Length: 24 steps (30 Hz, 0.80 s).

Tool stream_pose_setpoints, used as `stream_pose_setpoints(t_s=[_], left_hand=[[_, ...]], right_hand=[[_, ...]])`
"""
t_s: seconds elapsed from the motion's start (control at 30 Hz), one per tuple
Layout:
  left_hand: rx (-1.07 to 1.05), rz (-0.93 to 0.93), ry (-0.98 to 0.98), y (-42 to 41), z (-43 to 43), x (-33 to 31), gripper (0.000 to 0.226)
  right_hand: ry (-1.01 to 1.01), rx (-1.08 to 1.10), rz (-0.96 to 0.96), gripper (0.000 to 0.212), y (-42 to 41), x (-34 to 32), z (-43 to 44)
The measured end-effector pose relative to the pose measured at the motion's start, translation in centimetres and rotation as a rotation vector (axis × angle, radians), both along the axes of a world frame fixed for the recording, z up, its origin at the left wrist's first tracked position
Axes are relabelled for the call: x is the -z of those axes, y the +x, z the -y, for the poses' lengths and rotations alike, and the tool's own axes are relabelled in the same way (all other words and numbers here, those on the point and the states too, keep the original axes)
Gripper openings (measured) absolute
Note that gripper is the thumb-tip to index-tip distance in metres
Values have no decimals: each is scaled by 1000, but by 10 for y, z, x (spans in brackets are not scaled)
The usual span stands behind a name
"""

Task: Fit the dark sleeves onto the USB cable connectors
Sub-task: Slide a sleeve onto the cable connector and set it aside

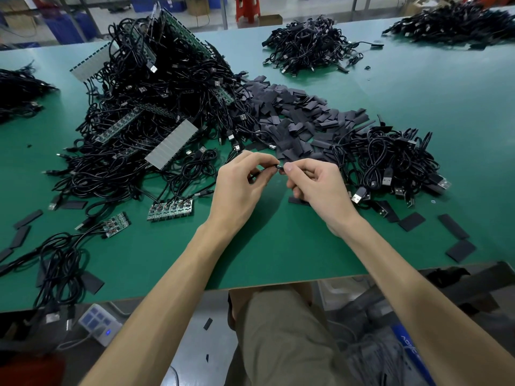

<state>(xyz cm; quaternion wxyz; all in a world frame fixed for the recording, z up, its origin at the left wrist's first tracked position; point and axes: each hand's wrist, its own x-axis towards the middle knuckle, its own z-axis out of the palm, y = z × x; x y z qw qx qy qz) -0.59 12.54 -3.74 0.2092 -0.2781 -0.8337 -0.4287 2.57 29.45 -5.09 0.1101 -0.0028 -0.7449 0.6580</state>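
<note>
pinching a thin black cable, the left hand meets the right hand, which nips the cable's dark tip, both just above the table; sleeves lie heaped just behind them.

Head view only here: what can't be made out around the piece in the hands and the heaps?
- Head view: dark piece pinched between left hand and right hand, too small and finger-covered; sleeve seated or not, unclear.
- Head view: cable in the left hand, its run hidden by the palm.
- Head view: far-right cable heap, cut by the right edge.
</note>
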Motion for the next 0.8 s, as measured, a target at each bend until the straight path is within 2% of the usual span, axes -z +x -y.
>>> stream_pose_setpoints(t_s=[0.8], left_hand=[[22, 69, 23, 0, -1, 0, 15]], right_hand=[[3, -17, -20, 12, 1, 0, -2]])
